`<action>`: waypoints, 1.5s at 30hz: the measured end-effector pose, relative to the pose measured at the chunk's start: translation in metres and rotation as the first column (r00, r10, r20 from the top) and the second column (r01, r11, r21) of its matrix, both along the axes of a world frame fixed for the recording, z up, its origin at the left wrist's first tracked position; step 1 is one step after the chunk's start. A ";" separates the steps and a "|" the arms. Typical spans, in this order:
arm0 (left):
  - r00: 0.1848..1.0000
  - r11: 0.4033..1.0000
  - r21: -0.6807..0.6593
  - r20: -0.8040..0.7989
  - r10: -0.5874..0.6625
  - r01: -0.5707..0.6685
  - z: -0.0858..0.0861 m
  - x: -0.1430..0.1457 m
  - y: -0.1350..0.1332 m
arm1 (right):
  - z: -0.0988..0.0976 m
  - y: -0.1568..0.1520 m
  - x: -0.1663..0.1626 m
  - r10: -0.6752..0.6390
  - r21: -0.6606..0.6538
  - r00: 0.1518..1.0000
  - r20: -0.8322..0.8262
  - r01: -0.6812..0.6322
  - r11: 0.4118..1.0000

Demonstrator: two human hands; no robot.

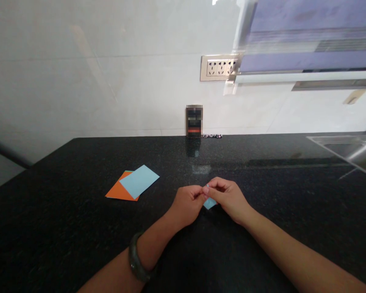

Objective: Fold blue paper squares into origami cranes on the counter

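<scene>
Between my two hands is a small piece of folded light-blue paper (210, 203), its lower corner showing below the fingers. My left hand (187, 203) pinches it from the left, thumb and fingers closed at its top. From the right, my right hand (230, 198) is closed on the same paper, its thumb and fingertips meeting those of the left. The fingers hide most of the paper, so its full shape cannot be made out.
Left of my hands, a light-blue sheet (140, 181) overlaps orange paper (118, 190) on the black speckled countertop (79, 236). A dark phone-like object (194, 121) leans on the wall beside a beaded strap (212, 136). At the right is a metal sink (354, 148).
</scene>
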State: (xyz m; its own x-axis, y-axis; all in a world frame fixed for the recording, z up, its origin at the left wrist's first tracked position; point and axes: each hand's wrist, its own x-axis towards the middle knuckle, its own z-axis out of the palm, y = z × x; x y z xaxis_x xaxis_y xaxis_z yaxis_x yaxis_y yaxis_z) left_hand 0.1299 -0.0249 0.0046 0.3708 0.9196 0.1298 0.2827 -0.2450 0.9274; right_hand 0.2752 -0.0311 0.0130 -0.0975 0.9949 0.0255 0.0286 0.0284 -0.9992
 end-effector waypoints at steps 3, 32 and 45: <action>0.996 0.997 0.066 -0.084 0.036 -0.030 0.001 0.001 -0.001 | 0.002 -0.001 -0.002 -0.016 0.000 1.000 -0.012 0.016 1.000; 0.926 0.946 -0.321 0.339 0.168 -0.054 0.008 0.004 0.001 | 0.000 0.004 0.011 0.142 0.015 0.940 0.309 -0.154 0.988; 0.848 0.859 -0.507 0.486 0.211 0.076 0.003 0.005 -0.002 | -0.001 0.006 0.016 -0.008 -0.005 0.998 0.066 0.008 1.000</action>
State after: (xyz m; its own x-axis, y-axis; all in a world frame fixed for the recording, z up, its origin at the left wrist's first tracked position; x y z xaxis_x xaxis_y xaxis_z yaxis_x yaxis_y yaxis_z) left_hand 0.1350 -0.0265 0.0074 0.3167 0.9286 -0.1935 -0.2654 0.2826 0.9218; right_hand 0.2914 -0.0247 0.0116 -0.0909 0.9958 0.0143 0.0947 0.0229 -0.9952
